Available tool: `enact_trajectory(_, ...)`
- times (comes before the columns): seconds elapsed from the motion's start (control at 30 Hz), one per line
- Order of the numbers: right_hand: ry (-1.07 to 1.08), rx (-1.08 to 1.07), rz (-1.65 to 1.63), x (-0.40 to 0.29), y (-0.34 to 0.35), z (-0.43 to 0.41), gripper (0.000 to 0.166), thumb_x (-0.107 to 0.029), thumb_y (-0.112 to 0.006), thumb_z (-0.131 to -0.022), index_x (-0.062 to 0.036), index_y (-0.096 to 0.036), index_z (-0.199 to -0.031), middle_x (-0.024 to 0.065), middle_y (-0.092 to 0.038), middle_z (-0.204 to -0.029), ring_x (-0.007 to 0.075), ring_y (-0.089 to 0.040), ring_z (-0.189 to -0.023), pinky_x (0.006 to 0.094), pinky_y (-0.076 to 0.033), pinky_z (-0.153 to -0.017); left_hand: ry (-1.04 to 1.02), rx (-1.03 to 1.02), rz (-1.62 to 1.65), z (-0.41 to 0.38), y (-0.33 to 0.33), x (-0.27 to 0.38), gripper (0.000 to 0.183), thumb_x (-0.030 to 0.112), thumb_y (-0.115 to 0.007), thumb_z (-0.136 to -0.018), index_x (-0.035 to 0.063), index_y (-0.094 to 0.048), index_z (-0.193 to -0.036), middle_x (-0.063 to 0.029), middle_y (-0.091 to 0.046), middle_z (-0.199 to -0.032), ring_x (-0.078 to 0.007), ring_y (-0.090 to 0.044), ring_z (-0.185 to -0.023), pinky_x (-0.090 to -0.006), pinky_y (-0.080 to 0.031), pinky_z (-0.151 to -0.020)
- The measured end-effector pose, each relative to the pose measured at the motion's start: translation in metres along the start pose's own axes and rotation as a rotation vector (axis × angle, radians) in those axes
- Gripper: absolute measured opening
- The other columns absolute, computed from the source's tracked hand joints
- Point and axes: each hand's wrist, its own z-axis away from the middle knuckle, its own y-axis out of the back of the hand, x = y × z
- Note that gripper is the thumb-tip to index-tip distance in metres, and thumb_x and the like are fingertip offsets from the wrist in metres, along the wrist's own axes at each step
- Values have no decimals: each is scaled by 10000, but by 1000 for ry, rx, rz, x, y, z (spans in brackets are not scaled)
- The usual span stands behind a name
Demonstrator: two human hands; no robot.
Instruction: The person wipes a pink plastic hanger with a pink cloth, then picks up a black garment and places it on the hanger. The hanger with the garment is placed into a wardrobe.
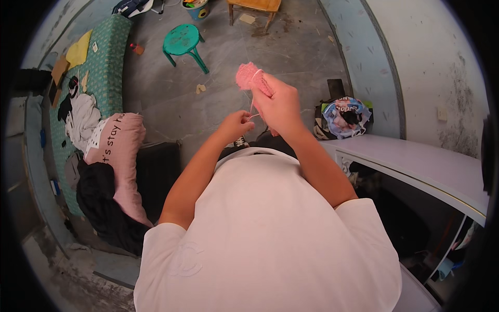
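Note:
My right hand point(277, 103) is closed around a pink knitted or crocheted yarn piece point(246, 77), whose bunched end sticks out above my thumb and forefinger. More of the pink piece hangs below the hand, partly hidden by it. A pale pink strand lies across the piece near the thumb. My left hand point(236, 126), lower and to the left, pinches a thin pink yarn strand point(252, 116) that runs up to the piece. Whether a hook or needle is within the right hand cannot be told.
A green stool point(182, 39) stands ahead on the grey floor, near a wooden chair point(255, 4) and a bucket point(196, 11). At left, a pink pillow point(130, 156) lies by a green-covered bed point(111, 58). On the right are a plastic bag point(345, 117) and a white table point(413, 156).

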Motion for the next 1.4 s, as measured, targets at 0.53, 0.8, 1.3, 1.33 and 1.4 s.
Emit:
enact_trajectory(0.53,-42,-211,-305,45,-3,1,473,-114,-616,-910,-68,-622,-1381,65,-640,-835,121,-574,-737,309,-507,-701,32,36,-289,17,10,25,233,60,-618,-963,-35,-767,-1115,-118,-771,-791,-155,-646,-646,-331,-536,-655)
enact_trajectory(0.8,72,-352,-82,64,-16,26,522,-26,-563,-903,-140,-602,-1410,119,-714,-1109,331,-693,-882,407,-556,-767,62,94,53,19,19,75,178,66,-601,-1001,-38,-738,-959,-78,-694,-724,-119,-585,-569,-299,-461,-516)
enact_trajectory(1.3,261,-183,23,55,-6,23,532,32,-561,-868,-166,-618,-1359,98,-646,-1280,360,-658,-1095,448,-553,-879,-87,164,219,40,28,103,145,11,-601,-993,-29,-740,-999,-24,-624,-709,-91,-510,-553,-250,-372,-499)
enact_trajectory(1.33,318,-104,68,59,-4,23,537,26,-570,-866,-178,-618,-1359,99,-644,-1262,364,-660,-1077,462,-552,-869,-99,167,266,45,28,110,147,9,-601,-995,-33,-741,-1010,-22,-619,-710,-91,-506,-554,-245,-365,-499)
enact_trajectory(1.4,321,-40,176,71,6,19,532,22,-563,-866,-165,-613,-1362,100,-637,-1303,372,-653,-1094,465,-551,-877,-91,180,357,57,36,116,149,15,-604,-1002,-43,-739,-1022,-21,-614,-715,-93,-506,-558,-245,-365,-501)
